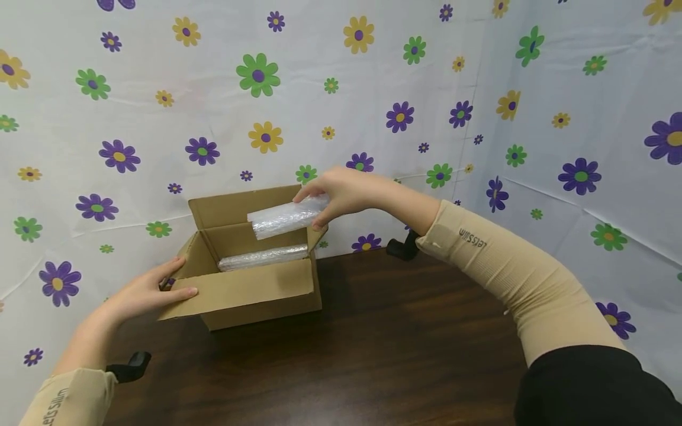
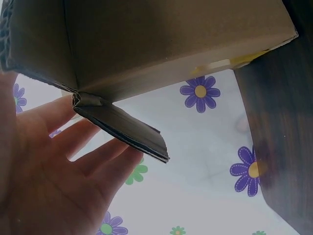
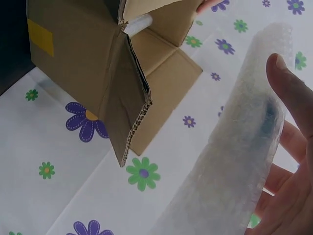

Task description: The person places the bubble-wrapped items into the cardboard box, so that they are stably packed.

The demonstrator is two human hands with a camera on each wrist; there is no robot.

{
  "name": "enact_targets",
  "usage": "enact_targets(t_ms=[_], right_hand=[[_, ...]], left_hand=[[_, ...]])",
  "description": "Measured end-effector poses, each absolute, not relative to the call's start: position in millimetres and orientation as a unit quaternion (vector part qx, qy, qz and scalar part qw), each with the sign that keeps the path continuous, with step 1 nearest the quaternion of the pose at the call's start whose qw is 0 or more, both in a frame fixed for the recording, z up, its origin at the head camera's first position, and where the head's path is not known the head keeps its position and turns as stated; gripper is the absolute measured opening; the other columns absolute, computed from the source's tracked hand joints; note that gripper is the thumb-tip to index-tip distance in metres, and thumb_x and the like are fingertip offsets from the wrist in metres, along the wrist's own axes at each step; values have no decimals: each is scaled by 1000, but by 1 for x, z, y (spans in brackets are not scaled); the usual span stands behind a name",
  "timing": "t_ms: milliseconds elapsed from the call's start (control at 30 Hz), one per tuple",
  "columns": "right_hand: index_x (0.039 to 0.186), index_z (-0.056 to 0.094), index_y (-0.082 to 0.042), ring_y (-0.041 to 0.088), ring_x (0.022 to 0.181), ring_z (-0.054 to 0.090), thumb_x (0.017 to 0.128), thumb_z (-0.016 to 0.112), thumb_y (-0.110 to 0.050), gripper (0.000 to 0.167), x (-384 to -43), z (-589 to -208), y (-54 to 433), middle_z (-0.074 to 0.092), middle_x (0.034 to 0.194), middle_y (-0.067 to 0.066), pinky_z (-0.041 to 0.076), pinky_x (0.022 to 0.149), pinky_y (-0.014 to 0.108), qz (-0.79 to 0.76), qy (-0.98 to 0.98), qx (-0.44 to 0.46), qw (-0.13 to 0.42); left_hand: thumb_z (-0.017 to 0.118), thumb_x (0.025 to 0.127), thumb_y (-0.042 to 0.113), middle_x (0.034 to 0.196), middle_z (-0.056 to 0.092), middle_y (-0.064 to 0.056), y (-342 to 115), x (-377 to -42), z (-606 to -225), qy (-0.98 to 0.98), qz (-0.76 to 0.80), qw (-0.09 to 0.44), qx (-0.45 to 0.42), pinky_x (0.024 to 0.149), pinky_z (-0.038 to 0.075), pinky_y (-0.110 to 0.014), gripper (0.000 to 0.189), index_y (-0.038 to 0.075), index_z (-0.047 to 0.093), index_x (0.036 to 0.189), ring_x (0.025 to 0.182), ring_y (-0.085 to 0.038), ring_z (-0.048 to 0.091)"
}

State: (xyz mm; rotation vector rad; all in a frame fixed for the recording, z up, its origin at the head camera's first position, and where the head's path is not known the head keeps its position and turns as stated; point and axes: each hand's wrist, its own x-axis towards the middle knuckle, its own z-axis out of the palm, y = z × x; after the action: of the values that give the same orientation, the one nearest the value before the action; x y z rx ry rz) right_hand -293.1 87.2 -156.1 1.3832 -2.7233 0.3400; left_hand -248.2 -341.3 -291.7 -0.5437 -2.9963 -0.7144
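An open cardboard box (image 1: 261, 310) stands on the table against the wall, its flaps spread. My left hand (image 1: 141, 293) grips the box at its left end, thumb over the front flap (image 1: 240, 290) and fingers along the side flap (image 2: 124, 125). Above the box, my right hand (image 1: 343, 192) holds a long bubble-wrapped package (image 1: 285, 218) by its right end, thumb on one side and fingers on the other. A dark patch shows through its wrapping in the right wrist view. Inside the box lies another bubble-wrapped package (image 1: 263, 257), partly hidden by the front wall.
The dark wooden table (image 1: 383, 343) extends to the front and right of the box. A flower-printed sheet (image 1: 319, 106) hangs behind and on the right. Black wrist-mounted pieces (image 1: 402, 247) project from both forearms. Yellow tape (image 3: 40, 37) shows on the box's outside.
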Motion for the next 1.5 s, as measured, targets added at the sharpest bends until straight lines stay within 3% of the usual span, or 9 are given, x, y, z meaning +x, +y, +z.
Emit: enact_targets(t_ms=[633,1500], right_hand=[[133,62,-24,16,120,54,81,77,-45,58,-317,-172,31,60,132,-6,44,99,35,95,-893,438,46],[132,61,-22,15,119,54,81,78,-42,58,-344,-192,-30,59,133,-8,45,96,29,173,-903,393,-3]], left_hand=[[68,89,37,147,25,-39,-341,-248,-292,-959,-224,9,-175,98,25,-72,88,-10,24,148,131,-59,24],[68,88,38,147,24,-39,-341,-248,-291,-960,-224,8,-170,98,25,-72,89,-10,23,149,131,-59,24]])
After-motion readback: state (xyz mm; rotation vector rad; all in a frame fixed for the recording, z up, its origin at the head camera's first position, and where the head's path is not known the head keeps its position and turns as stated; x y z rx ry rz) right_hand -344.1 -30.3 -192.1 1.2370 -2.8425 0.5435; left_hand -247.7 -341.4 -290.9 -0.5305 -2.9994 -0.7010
